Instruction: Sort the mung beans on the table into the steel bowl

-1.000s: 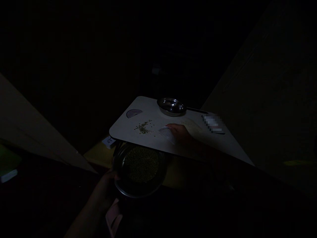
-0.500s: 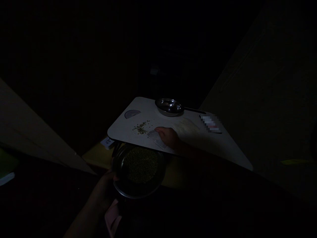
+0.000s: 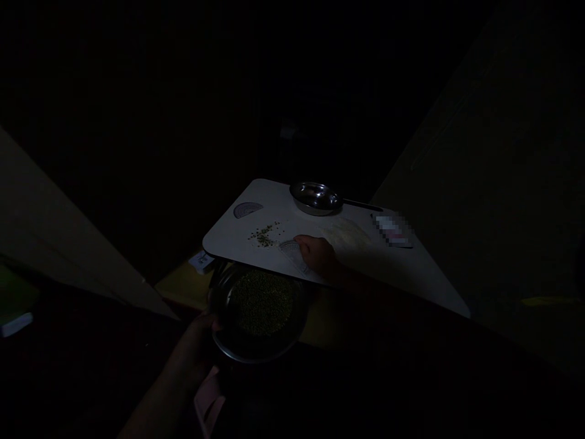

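Observation:
My left hand [image 3: 201, 338] grips the rim of a steel bowl [image 3: 249, 355] just below the table's near edge. Small green grains that look like mung beans [image 3: 262, 303] cover its bottom. On the white tabletop, my right hand [image 3: 317, 253] is closed on a clear, fan-shaped protractor [image 3: 291, 253], tilted against the surface. Left of that protractor lies a small scatter of loose green beans [image 3: 264, 235]. A second protractor [image 3: 247, 210] rests flat farther back. Pale fine grains [image 3: 346, 233] are spread to the right of my right hand.
A shiny steel bowl [image 3: 315, 200] stands at the back of the white table [image 3: 228, 242]. Behind it lies a dark, long object [image 3: 363, 205]. A blurred-out flat item [image 3: 393, 230] sits at the right. Below the left corner is a small white box [image 3: 201, 261]. The room is very dark.
My right hand and its protractor have shifted slightly right, a little away from the scattered beans. The bowl in my left hand stays under the table edge. The view has moved slightly.

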The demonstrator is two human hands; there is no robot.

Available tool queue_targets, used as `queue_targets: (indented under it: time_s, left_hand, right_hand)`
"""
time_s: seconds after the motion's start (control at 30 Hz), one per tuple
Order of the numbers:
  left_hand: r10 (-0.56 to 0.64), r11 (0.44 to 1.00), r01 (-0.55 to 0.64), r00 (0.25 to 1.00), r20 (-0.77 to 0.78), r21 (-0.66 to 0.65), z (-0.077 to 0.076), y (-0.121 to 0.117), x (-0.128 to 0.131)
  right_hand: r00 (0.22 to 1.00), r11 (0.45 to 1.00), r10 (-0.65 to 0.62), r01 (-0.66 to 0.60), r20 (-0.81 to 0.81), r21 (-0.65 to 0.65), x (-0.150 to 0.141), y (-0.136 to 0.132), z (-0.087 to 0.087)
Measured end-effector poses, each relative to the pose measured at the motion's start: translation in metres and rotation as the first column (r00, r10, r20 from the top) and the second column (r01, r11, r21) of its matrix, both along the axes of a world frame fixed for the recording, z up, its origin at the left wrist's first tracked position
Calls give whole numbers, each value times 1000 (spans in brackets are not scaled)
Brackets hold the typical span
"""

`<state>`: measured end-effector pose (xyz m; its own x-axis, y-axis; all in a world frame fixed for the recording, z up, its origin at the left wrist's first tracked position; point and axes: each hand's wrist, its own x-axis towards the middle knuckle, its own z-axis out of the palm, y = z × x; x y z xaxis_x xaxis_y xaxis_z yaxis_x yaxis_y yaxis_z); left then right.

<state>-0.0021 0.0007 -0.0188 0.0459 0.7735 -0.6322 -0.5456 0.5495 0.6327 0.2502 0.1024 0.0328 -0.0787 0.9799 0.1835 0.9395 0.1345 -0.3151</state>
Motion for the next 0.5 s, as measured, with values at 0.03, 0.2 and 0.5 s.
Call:
queue_targets:
  time_s: [0.03, 0.2, 0.5]
  left_hand:
    - [-12, 1000, 12, 1000, -28, 11, -1, 0, 0]
    - [-28, 999, 29, 996, -88, 12, -6, 0, -3]
    - [-22, 999, 20, 997, -70, -30, 5, 1, 0]
  right_hand:
    - [1000, 1000, -10, 10, 14, -7, -2, 1, 1]
    - [993, 994, -113, 113, 41, 5, -3, 10, 4]
    - [943, 953, -299, 304, 143, -11, 41, 14, 13]
